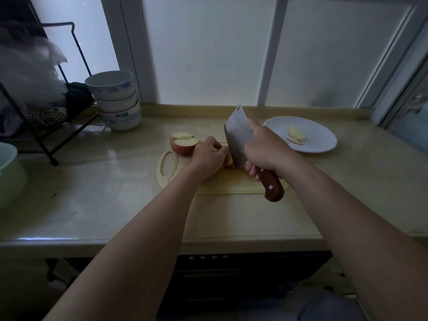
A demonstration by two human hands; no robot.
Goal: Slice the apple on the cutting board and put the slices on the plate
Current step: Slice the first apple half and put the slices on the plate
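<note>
"steel and wood in our right hand [266, 151], is that so?"

"yes. our right hand is wrapped tight round the brown wooden handle of the knife [237, 135], a broad cleaver. the blade stands on edge, leaning away from us, with its lower corner down at the cutting board [220, 184]."

"and our left hand [208, 158]?"

"its fingers are curled over an apple piece [229, 160] near the middle of the board and hold it down. the blade sits right against that piece on its right side. we cannot tell whether the edge is already in the flesh, because our knuckles hide most of the piece."

"where is the rest of the apple?"

"two larger chunks [184, 143] stand together at the far left of the board, cut faces up, red skin below, just beyond the oval handle hole. our left hand is just beside them; we cannot tell whether it touches them."

"and the plate?"

"the white plate [322, 140] sits on the counter [104, 186] to the right of the board, apart from it, beyond our right hand. two pale slices [297, 133] lie on its left part, one just beyond the other."

"what else do we see?"

"a stack of white and blue bowls [117, 100] at the back left by the window [208, 54], and a pale green pot [9, 174] at the left edge of the counter."
</note>
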